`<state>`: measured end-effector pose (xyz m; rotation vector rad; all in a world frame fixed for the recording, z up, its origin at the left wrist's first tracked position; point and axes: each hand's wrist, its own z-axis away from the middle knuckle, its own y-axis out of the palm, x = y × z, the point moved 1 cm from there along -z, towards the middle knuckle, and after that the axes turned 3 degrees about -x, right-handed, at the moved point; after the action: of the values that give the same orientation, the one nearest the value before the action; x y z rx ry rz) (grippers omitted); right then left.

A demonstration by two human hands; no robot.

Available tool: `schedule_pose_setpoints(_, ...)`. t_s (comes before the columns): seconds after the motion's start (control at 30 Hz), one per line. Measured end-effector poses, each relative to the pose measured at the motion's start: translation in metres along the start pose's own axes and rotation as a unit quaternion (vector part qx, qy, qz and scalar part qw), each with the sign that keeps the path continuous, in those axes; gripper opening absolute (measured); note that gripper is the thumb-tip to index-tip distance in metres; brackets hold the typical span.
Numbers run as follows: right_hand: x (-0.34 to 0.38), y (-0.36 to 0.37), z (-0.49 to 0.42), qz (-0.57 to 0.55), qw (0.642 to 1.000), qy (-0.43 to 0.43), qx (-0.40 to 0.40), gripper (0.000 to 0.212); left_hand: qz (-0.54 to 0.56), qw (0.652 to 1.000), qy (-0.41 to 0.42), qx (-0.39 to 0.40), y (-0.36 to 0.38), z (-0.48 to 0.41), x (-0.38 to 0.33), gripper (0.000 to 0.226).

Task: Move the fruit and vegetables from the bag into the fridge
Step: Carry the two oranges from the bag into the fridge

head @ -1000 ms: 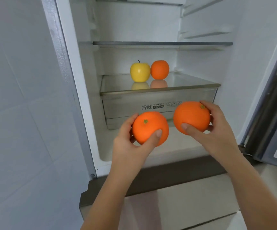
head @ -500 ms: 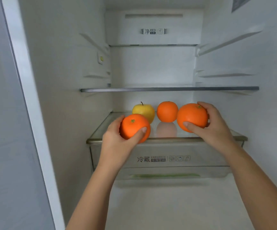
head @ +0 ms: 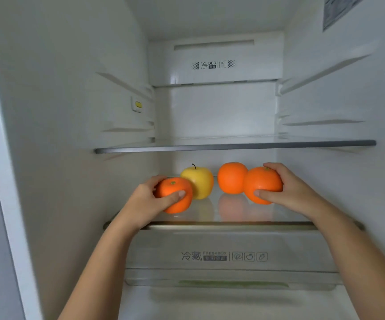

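orange fruit, four-item layout, interior of the open fridge (head: 71, 135).

1. left hand (head: 147, 197): grips the left orange (head: 175, 195), thumb across the front face, fingers wrapped behind it. the fruit sits over the front left part of the lower glass shelf (head: 221, 226), overlapping the left side of the yellow apple (head: 198, 184) in this view. contact between this orange and the glass cannot be told.

2. right hand (head: 288, 190): grips the right orange (head: 263, 184), thumb low on the front, fingers curled over the top beside the green stem mark. the fruit is over the right part of the same shelf, its left edge against or just in front of the rear orange (head: 231, 177); which of the two cannot be told.

3. yellow apple: upright, dark stem up, standing on the shelf.

4. rear orange: standing on the shelf right of the apple, a gap between them. its reflection shows in the glass.

5. upper glass shelf (head: 233, 145): spans the compartment above the fruit.

6. clear crisper drawer (head: 210, 256): directly under the lower shelf, pushed in, front marked "freshbox" with three icons.

7. left wall: a small fitting with a yellow button (head: 138, 104).
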<state>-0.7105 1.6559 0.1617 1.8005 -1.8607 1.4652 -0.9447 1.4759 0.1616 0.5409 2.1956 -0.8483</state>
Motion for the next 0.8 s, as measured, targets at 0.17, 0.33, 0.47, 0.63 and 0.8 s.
schedule_pose_setpoints(0.17, -0.001, 0.000, 0.001, 0.010, 1.000, -0.005, 0.002, 0.076, 0.013, 1.000, 0.016, 0.016, 0.003, -0.002, 0.006, 0.039)
schedule_pose_setpoints(0.33, 0.000, 0.002, 0.001, -0.001, 1.000, -0.003, 0.002, 0.082, -0.013, 1.000, 0.026, 0.000, 0.002, 0.000, 0.010, 0.059)
schedule_pose_setpoints(0.47, -0.002, 0.002, 0.001, -0.005, 1.000, 0.001, 0.006, 0.082, -0.010, 1.000, 0.027, -0.008, 0.001, 0.003, 0.011, 0.067)
schedule_pose_setpoints(0.63, -0.003, 0.002, 0.001, -0.007, 1.000, 0.002, 0.006, 0.083, -0.027, 0.999, 0.027, -0.012, 0.001, 0.003, 0.012, 0.088)
schedule_pose_setpoints(0.8, -0.001, 0.001, 0.003, 0.001, 1.000, -0.002, 0.004, 0.083, -0.032, 0.999, 0.026, -0.022, 0.001, 0.006, 0.009, 0.097)
